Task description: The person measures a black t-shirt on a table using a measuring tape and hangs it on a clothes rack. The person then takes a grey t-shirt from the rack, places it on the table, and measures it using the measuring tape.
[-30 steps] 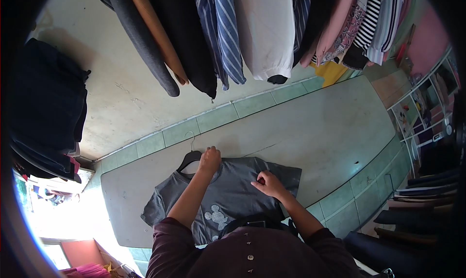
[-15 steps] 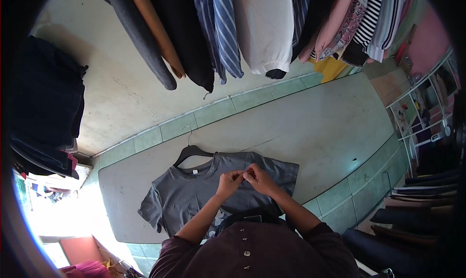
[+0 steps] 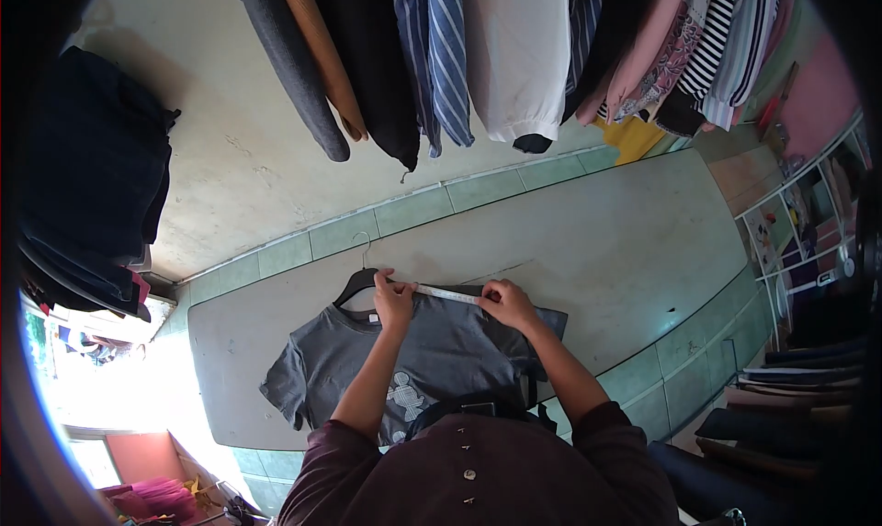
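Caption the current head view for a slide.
Left hand and right hand hold a measuring tape along the shoulder of a grey T-shirt, black hanger at its neck.

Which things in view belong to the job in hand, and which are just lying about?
In the job:
white tape between left hand and right hand
grey T-shirt
black hanger
table

Just about:
white hanging garment
yellow cloth
dark clothes, far left

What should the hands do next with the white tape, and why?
Maybe the right hand could gently press its end of the tape down onto the shirt. The tape looks straight along the shoulder, with the left hand by the collar and the right hand toward the sleeve. I can't tell whether it lies flat.
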Motion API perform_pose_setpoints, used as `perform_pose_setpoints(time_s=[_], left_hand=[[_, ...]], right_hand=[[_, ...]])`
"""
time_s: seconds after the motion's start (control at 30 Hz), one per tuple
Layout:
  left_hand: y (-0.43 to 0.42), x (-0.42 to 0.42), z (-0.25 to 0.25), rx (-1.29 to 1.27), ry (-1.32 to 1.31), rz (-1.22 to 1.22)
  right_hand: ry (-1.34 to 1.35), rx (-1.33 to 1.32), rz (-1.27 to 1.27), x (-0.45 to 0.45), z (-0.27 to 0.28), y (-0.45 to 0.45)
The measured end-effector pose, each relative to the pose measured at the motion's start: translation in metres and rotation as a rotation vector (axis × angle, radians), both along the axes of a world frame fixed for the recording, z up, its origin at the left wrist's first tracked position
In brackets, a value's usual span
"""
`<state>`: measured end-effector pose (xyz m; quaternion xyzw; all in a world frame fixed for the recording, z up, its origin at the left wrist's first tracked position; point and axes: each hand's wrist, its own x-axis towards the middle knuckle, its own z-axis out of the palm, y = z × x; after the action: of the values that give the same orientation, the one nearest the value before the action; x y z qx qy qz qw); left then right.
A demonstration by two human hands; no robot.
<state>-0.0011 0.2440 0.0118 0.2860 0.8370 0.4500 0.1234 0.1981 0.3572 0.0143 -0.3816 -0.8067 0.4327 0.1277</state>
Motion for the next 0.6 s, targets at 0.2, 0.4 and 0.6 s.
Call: perform_pose_setpoints(time_s=[0.2,0.4,0.6], left_hand=[[0.006,0.001,0.003,-0.056,-0.005,-0.023],[0.007,0.003,0.002,-0.033,-0.013,0.000],[0.008,0.004,0.002,-0.008,-0.034,0.025]], right_hand=[[-0.129,0.092,-0.082,0.002,-0.007,0.009],[-0.086,0.114,-0.085,0.002,-0.021,0.009],[-0.046,0.080,-0.061,0.004,-0.021,0.010]])
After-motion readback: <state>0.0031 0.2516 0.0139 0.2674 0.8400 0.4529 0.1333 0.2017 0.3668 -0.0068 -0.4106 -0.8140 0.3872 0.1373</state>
